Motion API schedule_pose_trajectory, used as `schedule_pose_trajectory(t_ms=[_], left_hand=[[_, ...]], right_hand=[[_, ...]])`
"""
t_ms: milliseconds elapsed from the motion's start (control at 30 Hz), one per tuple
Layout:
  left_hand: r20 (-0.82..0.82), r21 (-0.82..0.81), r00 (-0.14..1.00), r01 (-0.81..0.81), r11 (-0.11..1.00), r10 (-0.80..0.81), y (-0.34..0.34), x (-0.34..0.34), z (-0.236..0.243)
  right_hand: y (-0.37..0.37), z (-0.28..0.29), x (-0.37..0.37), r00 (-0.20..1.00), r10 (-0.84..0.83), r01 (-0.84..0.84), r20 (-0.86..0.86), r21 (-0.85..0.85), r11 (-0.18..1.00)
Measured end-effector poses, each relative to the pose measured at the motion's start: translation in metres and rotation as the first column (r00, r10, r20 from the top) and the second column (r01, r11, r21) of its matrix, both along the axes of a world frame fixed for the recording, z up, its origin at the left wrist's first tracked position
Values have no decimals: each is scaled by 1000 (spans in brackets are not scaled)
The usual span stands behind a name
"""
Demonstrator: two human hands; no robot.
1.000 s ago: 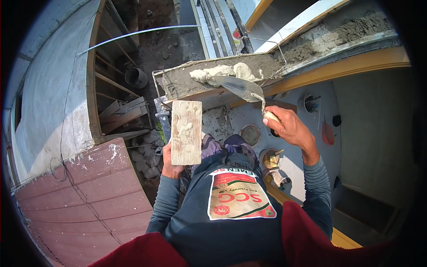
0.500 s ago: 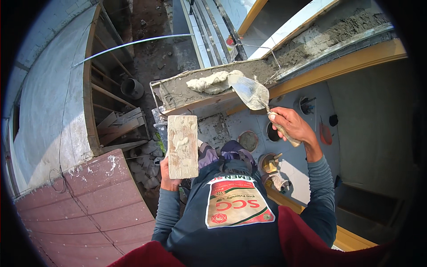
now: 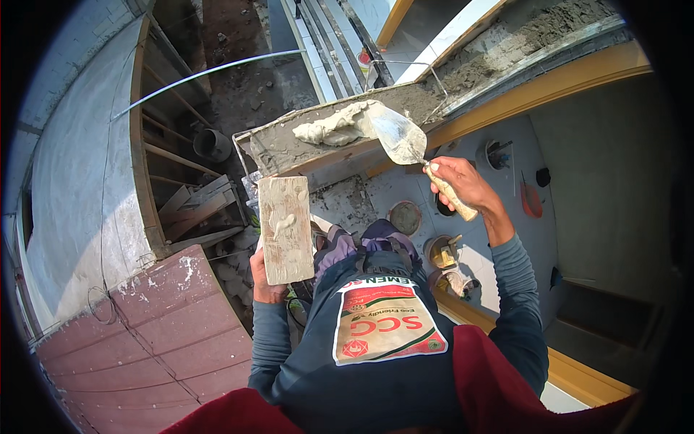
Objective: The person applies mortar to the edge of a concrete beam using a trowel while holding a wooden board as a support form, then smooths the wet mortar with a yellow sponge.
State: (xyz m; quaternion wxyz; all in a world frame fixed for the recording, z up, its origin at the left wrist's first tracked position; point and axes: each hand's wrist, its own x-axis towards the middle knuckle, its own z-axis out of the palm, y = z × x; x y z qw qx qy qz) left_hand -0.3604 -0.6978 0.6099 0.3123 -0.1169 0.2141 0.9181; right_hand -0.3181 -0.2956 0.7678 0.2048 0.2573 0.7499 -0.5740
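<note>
Wide head-worn fisheye view from above, angled steeply downward.

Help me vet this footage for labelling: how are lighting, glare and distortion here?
Head view: sun splits the pale surface at left into bright and shaded parts; head view: the trowel blade catches a pale sheen; head view: the yellow beam bows toward the black rim.

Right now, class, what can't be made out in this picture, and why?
- Left hand, head view: most fingers hidden behind the wooden board.
- Wall top, head view: partly covered by the trowel; right end cut off at the picture's edge.
- Grey bucket, head view: contents, if any, too small and dark.
</note>
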Motion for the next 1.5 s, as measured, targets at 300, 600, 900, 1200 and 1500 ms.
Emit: schedule_pose_trajectory(t_ms=[300, 600, 900, 1200, 1500], left_hand=[[18, 44, 1000, -22, 999, 21, 0, 2, 0], [-128, 149, 992, 41, 988, -22, 16, -3, 43], [-86, 93, 996, -3, 996, 11, 2, 1, 22], [-33, 17, 998, -58, 998, 59, 0, -3, 17], [-18, 44, 995, -97, 994, 98, -11, -1, 10]], right_hand=[[-7, -18, 6, 962, -267, 272, 57, -267, 924], [-3, -1, 8, 938, -334, 292, 92, -731, 617], [-40, 17, 9, 992, -56, 57, -116, 10, 998], [-66, 33, 0, 998, -13, 3, -54, -180, 984], [-97, -37, 5, 916, -194, 331, 352, -934, -134]])
